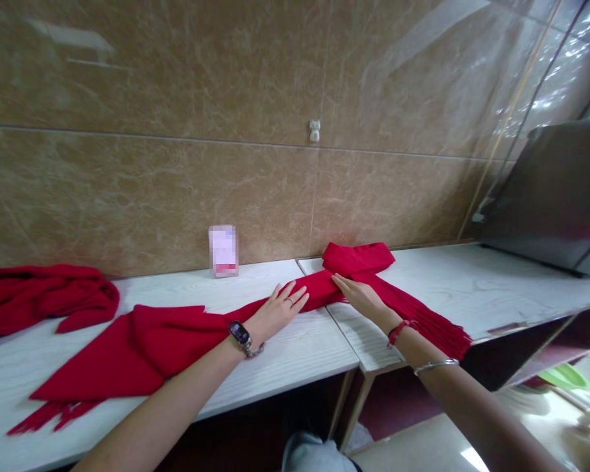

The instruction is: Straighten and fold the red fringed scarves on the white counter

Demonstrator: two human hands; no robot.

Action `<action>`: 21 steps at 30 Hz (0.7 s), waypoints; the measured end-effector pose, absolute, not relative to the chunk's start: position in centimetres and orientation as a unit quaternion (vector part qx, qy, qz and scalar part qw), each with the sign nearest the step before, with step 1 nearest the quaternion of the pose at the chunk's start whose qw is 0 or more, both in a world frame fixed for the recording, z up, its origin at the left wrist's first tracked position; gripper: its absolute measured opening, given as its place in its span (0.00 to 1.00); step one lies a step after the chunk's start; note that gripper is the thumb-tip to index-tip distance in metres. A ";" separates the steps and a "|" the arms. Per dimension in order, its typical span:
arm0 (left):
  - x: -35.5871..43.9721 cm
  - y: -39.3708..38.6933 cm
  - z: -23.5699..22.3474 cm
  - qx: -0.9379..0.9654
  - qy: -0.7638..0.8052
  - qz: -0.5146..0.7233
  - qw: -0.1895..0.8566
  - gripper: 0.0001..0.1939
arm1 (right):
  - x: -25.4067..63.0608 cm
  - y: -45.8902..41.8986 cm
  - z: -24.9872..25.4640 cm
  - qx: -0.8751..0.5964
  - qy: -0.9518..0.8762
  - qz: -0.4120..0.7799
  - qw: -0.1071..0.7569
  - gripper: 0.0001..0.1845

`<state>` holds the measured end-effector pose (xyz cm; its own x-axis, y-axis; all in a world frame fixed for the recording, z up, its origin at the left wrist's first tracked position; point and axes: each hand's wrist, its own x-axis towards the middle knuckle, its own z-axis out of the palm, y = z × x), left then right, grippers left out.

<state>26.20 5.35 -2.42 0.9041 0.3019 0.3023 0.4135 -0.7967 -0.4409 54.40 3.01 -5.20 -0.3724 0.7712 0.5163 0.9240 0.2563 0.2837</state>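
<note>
A long red scarf with fringed ends lies across the white tabletop, its left part spread wide and its middle narrowed into a band. My left hand rests flat on that band with the fingers spread. Near the scarf's right side, my right hand lies with outstretched fingers on the red cloth, nothing gripped. Beyond it, a folded red length sits against the wall side, and a fringed end slants toward the front edge on the right.
Another bunched red cloth lies at the far left. A small pale box-like item, blurred, stands against the tiled wall. A grey appliance occupies the right end. Open shelves run below the white tabletop.
</note>
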 end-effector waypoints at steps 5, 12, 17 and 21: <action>26.3 6.5 -2.0 -0.959 -0.147 -0.092 0.223 0.26 | 54.0 2.7 -5.3 -0.550 -0.769 -0.305 0.112 0.30; 25.9 6.8 -3.0 -0.975 -0.148 -0.073 0.151 0.33 | 53.7 2.3 -5.6 -0.570 -0.778 -0.239 0.116 0.32; 26.0 6.9 -2.6 -0.966 -0.192 -0.109 0.134 0.36 | 54.2 3.4 -5.1 -0.547 -0.799 -0.134 0.212 0.31; 26.9 7.2 -2.7 -0.959 -0.215 -0.119 0.141 0.32 | 53.5 5.6 -4.1 -0.558 -0.781 -0.051 0.277 0.27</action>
